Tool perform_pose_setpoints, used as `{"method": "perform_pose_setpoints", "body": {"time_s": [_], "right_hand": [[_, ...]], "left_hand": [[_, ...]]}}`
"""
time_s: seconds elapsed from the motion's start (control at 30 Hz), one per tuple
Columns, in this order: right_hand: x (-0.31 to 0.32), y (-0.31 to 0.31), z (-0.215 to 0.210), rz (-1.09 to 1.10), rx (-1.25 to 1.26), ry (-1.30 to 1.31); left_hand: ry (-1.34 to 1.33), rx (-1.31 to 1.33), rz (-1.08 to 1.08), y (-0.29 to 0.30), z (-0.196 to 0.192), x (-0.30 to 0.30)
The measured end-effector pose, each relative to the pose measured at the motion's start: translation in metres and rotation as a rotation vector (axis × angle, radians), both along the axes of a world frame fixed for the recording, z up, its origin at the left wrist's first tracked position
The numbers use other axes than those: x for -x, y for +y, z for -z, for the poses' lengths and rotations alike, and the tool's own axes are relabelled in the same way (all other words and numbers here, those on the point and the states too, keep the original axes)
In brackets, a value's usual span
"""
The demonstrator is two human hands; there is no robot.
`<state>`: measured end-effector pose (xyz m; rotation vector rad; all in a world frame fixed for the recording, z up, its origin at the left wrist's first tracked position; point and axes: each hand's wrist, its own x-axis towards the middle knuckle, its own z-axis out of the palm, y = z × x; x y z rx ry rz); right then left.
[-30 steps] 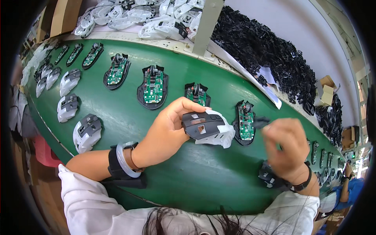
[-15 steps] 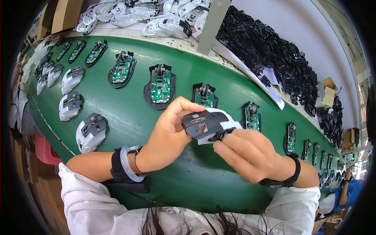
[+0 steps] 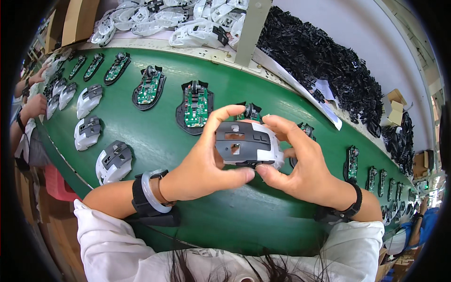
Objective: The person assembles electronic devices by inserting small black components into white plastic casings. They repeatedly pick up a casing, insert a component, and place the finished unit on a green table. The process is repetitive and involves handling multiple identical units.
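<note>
A white and dark grey computer mouse top shell (image 3: 246, 141) is held level between my two hands over the green table. My left hand (image 3: 199, 157) grips its left end, thumb along the near edge and index finger at the far edge. Around the right end curls my right hand (image 3: 300, 162), its thumb pressed to the near side by a small black part (image 3: 251, 163). Just beyond the shell, a mouse base with a green circuit board (image 3: 251, 112) is partly hidden. Another mouse base with its board (image 3: 196, 105) lies to the left of it.
More mouse bases run in a row along the green table (image 3: 155, 141). Finished-looking top shells (image 3: 115, 162) lie at left. Past the far edge are piles of white shells (image 3: 197, 33) and black parts (image 3: 310, 61), split by a metal post (image 3: 252, 33). Co-workers' hands (image 3: 35, 105) show far left.
My right hand has gone from pinching the black part at the shell's near right corner to gripping the shell's right end. The shell has turned level. Co-workers' hands have appeared at far left.
</note>
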<state>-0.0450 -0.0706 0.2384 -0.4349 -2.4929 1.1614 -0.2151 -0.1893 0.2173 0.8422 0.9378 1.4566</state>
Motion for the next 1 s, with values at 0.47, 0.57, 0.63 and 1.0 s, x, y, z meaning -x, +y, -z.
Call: {"method": "perform_pose_setpoints", "body": {"time_s": [0.47, 0.57, 0.63, 1.0], "right_hand": [[-0.026, -0.028, -0.025, -0.012, -0.100, -0.191], [-0.073, -0.042, -0.033, 0.161, -0.191, -0.469], [-0.097, -0.057, -0.025, 0.237, -0.235, -0.634], [-0.180, 0.178, 0.019, 0.766, -0.698, -0.478]], "left_hand": [[0.638, -0.215, 0.183, -0.007, -0.004, 0.001], [0.415, -0.133, 0.356, -0.008, -0.002, -0.001], [0.466, -0.036, 0.358, -0.007, -0.001, -0.001], [1.359, -0.071, -0.080, -0.057, -0.077, 0.029]]}}
